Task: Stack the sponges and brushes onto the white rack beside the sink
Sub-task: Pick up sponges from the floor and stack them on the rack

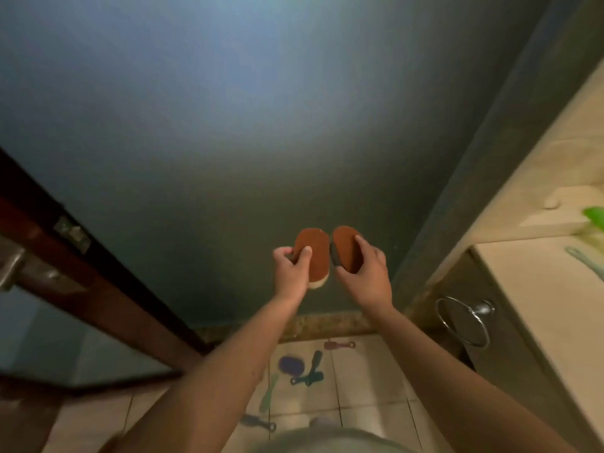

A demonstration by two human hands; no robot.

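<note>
My left hand (292, 271) grips an oval sponge (314, 256) with a brown-orange scouring face and a pale foam edge. My right hand (365, 273) grips a second oval brown sponge (344, 245). Both are held up side by side in front of a dark green wall, almost touching. On the tiled floor below lie several small brushes: a pink one (340, 345), two teal ones (310, 371), a light green one (269, 392), a grey-blue one (258, 422), and a purple oval sponge (291, 365). No white rack is in view.
A beige counter (536, 299) runs along the right, with a green object (595, 219) and a light green brush (585, 258) on it. A chrome towel ring (464, 322) hangs on the cabinet side. A brown door frame (81, 282) stands at left.
</note>
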